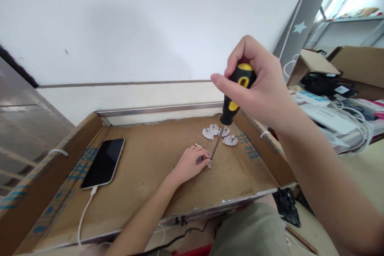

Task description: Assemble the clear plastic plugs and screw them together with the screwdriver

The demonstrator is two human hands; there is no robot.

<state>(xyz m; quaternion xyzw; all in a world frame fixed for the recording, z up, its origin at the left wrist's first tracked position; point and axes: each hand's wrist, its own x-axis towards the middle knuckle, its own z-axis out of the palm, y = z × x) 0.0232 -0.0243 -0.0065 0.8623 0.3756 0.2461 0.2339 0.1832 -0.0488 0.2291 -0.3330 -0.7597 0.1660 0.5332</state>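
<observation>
My right hand (258, 76) grips the black and yellow handle of a screwdriver (231, 108), held steeply with its tip down. The tip meets a small clear plastic piece (209, 164) on the cardboard. My left hand (192, 163) pinches that piece from the left, its fingers covering most of it. Just beyond lie several similar clear plastic pieces (230, 140) with upright metal pins. A small pale part (198, 145) rests behind my left fingers. Small dark specks are scattered around the work spot.
A phone (103, 163) with a white cable (85, 212) lies on the left of the cardboard surface (144, 160). Raised cardboard sides stand left and right, with a white wall (144, 40) behind. Boxes and cables (345, 116) are piled at the right.
</observation>
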